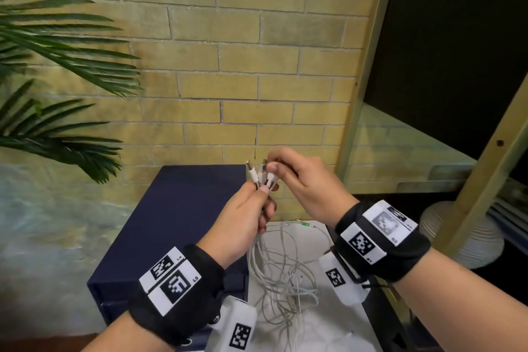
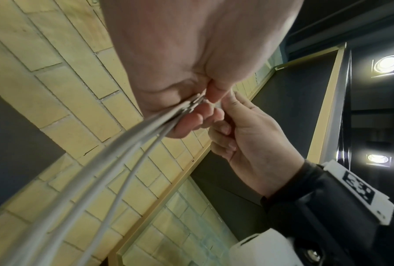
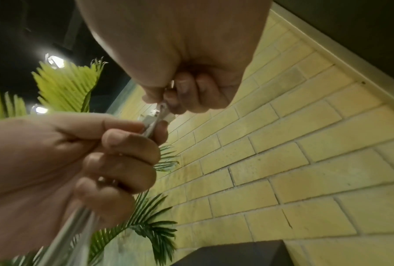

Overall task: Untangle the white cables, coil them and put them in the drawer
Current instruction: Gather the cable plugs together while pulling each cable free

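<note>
My left hand point(image 1: 253, 203) grips a bunch of white cables point(image 1: 274, 271) just below their plugs point(image 1: 258, 173), which stick up above the fist. My right hand point(image 1: 288, 171) pinches the rightmost plug between thumb and finger. Below the fist the cables hang in a loose tangle onto a white surface point(image 1: 323, 331). In the left wrist view the cables point(image 2: 114, 162) run out of the fist toward the camera. The right wrist view shows my left hand point(image 3: 114, 153) around the strands and my right fingers point(image 3: 182, 91) on a plug point(image 3: 162, 111). No drawer front is plainly visible.
A dark blue box-like cabinet point(image 1: 183, 208) stands left of the white surface, against a yellow brick wall point(image 1: 243, 66). Palm leaves point(image 1: 57, 66) reach in from the left. A gold-framed black shelf unit point(image 1: 443, 66) and a ribbed white base point(image 1: 463, 234) stand on the right.
</note>
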